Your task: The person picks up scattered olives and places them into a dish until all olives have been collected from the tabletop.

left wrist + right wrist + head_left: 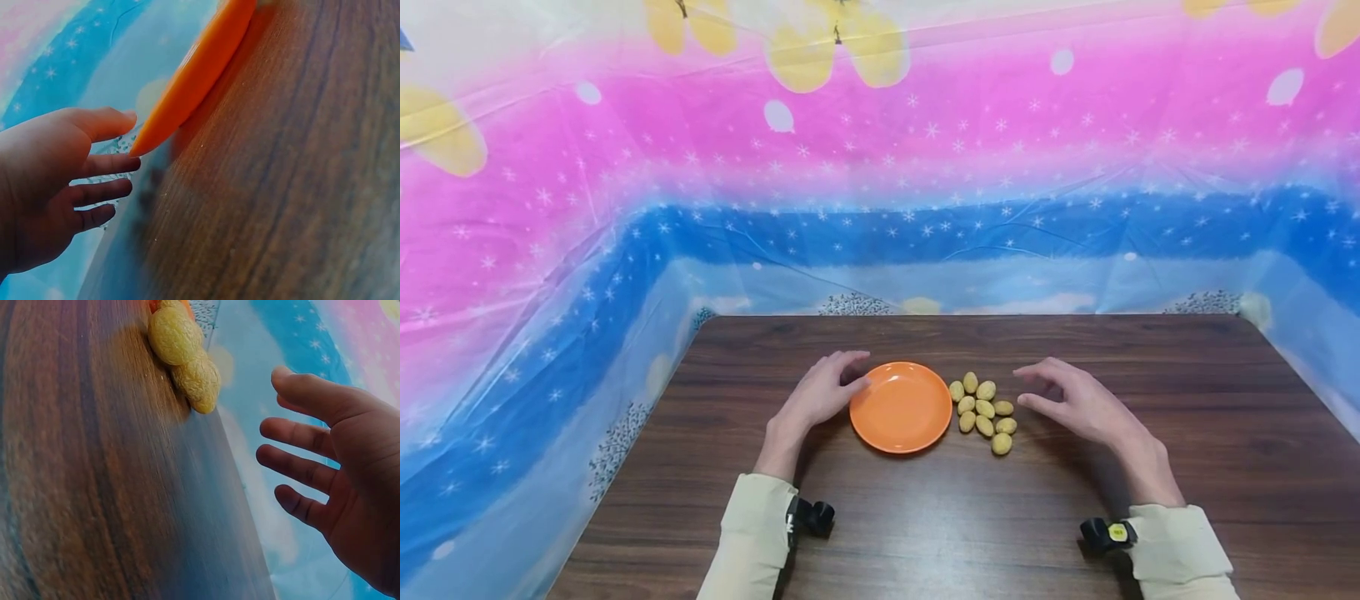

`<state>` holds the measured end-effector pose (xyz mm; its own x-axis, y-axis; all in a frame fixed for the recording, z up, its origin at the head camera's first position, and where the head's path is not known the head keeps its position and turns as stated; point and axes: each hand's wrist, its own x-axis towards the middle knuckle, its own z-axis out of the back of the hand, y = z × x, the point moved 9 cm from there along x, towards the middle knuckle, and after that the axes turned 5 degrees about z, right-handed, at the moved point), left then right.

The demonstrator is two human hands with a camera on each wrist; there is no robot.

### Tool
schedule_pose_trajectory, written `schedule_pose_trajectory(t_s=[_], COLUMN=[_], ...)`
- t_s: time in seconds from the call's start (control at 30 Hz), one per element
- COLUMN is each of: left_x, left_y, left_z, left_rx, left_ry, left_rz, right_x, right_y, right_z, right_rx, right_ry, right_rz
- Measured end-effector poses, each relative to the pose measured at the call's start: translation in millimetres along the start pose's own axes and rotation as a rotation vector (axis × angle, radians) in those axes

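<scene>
An orange plate [900,408] lies on the table, its side showing as a slanted rim [194,75] in the left wrist view. At its left edge is my left hand [822,389], thumb and fingers spread about the rim; whether they touch it I cannot tell. Several small yellow-brown oval pieces with a wrinkled skin, like tiny potatoes or nuts [985,408], lie in a loose cluster just right of the plate. My right hand [1086,406] hovers right of that cluster, fingers relaxed and nothing in them. From the right wrist, some wrinkled pieces [175,337] appear beyond the fingertips.
The dark wood-grain table [940,533] ends at a far edge behind the plate. A pink and blue patterned cloth [880,183] hangs around its back and sides. Each wrist bears a small black camera, such as the right one [1107,535], over a light sleeve.
</scene>
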<state>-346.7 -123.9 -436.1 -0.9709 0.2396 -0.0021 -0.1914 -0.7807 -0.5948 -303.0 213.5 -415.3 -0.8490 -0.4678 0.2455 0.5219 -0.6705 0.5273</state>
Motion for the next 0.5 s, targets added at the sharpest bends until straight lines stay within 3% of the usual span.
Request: schedule_pose_trajectory(t_s=[0.5], left_x=[-1.4], left_y=[3.0], left_z=[-7.4], left_rx=[-0.042], left_ry=[0.061], left_rz=[0.016], right_x=[0.0], right_y=[0], right_z=[-21], right_rx=[0.104], right_ry=[0.127], right_rz=[-0.014])
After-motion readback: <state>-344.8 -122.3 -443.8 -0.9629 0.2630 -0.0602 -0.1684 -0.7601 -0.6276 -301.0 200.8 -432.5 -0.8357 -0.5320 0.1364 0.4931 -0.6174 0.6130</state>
